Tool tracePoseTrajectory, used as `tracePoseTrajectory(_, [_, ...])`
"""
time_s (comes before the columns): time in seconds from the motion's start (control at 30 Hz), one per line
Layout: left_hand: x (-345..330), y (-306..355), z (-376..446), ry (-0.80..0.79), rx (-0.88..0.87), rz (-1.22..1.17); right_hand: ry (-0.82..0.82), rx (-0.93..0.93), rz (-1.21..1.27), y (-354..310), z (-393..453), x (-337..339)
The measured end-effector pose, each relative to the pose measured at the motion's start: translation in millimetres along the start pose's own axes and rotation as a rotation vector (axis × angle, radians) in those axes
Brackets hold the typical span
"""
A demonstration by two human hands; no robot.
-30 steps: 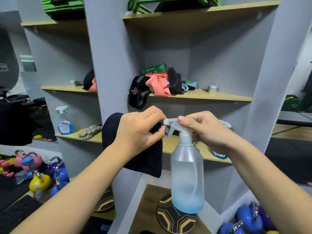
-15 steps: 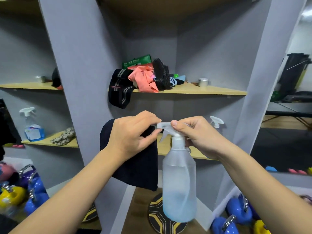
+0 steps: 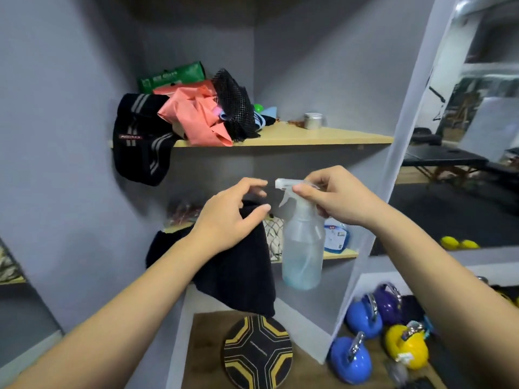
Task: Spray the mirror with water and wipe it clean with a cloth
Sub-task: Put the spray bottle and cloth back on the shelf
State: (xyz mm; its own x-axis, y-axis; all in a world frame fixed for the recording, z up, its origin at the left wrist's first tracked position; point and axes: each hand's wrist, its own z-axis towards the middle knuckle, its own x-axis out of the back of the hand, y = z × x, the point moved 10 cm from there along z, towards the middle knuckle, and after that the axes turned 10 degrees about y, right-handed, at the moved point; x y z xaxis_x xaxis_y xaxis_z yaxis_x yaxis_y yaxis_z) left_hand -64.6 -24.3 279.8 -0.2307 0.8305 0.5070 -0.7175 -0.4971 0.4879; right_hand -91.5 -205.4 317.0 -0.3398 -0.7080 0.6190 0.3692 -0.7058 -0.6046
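R hand grips spray bottle head, bottle upright, nozzle facing L; L hand fingers pinch dark cloth, just beside nozzle.

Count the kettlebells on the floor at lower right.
4 clearly: a blue kettlebell nearest, another blue kettlebell behind it, a purple kettlebell farther back, a yellow kettlebell rightmost. More may be hidden.

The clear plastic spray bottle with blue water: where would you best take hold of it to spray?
Wrap the narrow neck of the clear plastic spray bottle from the right, forefinger on the trigger; it hangs upright with its nozzle pointing left.
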Motion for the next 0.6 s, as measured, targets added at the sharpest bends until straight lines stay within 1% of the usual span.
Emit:
tracePoseTrajectory(0.07, [-40, -26, -11, -0.175, 0.024, -0.003, 0.073, -0.086, -0.064, 33, 7, 4])
tracePoseTrajectory(0.13, [-86, -46, -27, -0.377, 0.029, 0.048, 0.139, -0.161, -0.115, 65, 16, 7])
tracePoseTrajectory(0.2, [-128, -54, -43, -0.545, -0.013, 0.113, 0.183, -0.207, -0.170, 94, 26, 7])
tracePoseTrajectory(0.23, [-147, -57, -48, -0.592, -0.044, 0.133, 0.203, -0.227, -0.198, 109, 32, 5])
tracePoseTrajectory(0.33, [-193, -62, -48, -0.648, -0.071, 0.126, 0.242, -0.261, -0.264, 151, 52, -6])
tracePoseTrajectory(0.43, [-236, -90, -35, -0.667, 0.023, 0.124, 0.212, -0.262, -0.276, 189, 76, -28])
tracePoseTrajectory(0.6, [-294, -137, -4, -0.698, 0.169, 0.184, 0.106, -0.283, -0.361, 253, 116, -62])
